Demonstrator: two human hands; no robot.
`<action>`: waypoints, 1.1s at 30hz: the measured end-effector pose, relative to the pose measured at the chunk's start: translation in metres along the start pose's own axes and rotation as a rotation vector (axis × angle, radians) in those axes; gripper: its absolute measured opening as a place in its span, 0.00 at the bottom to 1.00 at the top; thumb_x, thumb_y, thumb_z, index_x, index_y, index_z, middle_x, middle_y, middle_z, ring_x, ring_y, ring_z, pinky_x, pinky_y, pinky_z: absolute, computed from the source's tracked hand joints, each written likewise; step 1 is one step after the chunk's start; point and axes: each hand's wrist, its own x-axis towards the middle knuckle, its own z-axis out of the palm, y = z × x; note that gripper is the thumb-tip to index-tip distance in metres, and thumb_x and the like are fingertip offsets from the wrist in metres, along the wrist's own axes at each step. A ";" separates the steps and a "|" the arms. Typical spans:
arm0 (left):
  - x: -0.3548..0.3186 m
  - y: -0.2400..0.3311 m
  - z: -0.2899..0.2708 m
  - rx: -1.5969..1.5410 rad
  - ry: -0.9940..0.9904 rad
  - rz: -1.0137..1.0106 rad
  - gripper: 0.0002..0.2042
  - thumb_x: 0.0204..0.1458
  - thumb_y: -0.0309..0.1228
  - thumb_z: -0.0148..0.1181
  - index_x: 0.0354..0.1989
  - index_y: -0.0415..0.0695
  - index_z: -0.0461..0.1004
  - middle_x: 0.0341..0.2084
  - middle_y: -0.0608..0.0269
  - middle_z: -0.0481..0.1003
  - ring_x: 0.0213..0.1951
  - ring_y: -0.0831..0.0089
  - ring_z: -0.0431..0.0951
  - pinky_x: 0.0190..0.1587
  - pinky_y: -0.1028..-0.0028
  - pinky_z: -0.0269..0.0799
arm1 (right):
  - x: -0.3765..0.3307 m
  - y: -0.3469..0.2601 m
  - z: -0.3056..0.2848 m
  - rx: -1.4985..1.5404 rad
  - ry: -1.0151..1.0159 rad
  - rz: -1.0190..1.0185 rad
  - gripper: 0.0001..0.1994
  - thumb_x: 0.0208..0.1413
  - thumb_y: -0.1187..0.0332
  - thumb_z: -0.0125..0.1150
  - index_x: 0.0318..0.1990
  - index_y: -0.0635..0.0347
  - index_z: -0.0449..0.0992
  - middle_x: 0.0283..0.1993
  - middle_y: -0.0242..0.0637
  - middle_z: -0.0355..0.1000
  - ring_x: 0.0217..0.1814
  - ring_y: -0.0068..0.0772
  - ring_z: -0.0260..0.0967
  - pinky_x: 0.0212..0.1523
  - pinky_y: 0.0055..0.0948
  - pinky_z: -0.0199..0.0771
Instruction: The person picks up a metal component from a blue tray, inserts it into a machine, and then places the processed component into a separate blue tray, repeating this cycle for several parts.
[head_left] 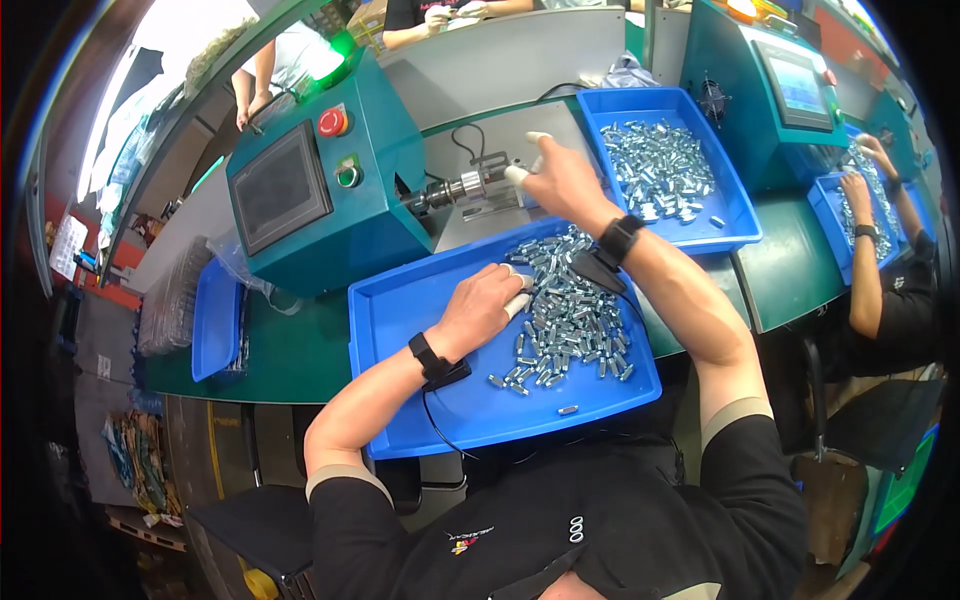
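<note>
My left hand [482, 312] is inside the near blue tray [395, 395], at the left edge of a heap of small silvery metal cylinders [570, 320]. Its capped fingers are curled together against the heap; whatever is between the tips is hidden. Farther off, my right hand [568, 182] is at the free end of a metal chuck and fixture [468, 188] on the teal machine [350, 220]. Thumb and forefinger, in pale finger covers, are spread apart there, and I see no part between them. Black bands circle both wrists.
A second blue tray [735, 215] of metal cylinders stands beyond my right forearm. The machine carries a dark screen [280, 188] and a red stop button [332, 122]. Cables hang by my wrists. At right, another person's hands [858, 195] work over a tray.
</note>
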 end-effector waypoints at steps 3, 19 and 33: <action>0.001 -0.003 0.007 0.029 0.014 0.017 0.08 0.56 0.27 0.72 0.43 0.43 0.83 0.34 0.57 0.79 0.41 0.53 0.81 0.44 0.56 0.78 | 0.012 -0.008 0.001 -0.155 -0.031 -0.037 0.29 0.61 0.56 0.69 0.62 0.69 0.74 0.41 0.57 0.83 0.45 0.55 0.83 0.46 0.49 0.82; 0.005 0.004 -0.011 -0.029 0.145 0.046 0.09 0.54 0.23 0.72 0.43 0.44 0.84 0.36 0.56 0.80 0.41 0.53 0.81 0.44 0.58 0.79 | -0.018 0.055 -0.058 -0.292 0.117 0.066 0.27 0.59 0.57 0.71 0.63 0.60 0.76 0.46 0.51 0.83 0.50 0.56 0.83 0.52 0.51 0.82; 0.136 -0.039 -0.054 0.155 0.289 0.005 0.09 0.55 0.22 0.67 0.43 0.47 0.85 0.36 0.57 0.79 0.43 0.53 0.79 0.46 0.57 0.76 | -0.103 0.107 -0.091 -0.143 0.388 0.058 0.22 0.62 0.61 0.73 0.61 0.59 0.80 0.44 0.42 0.82 0.48 0.50 0.81 0.49 0.44 0.80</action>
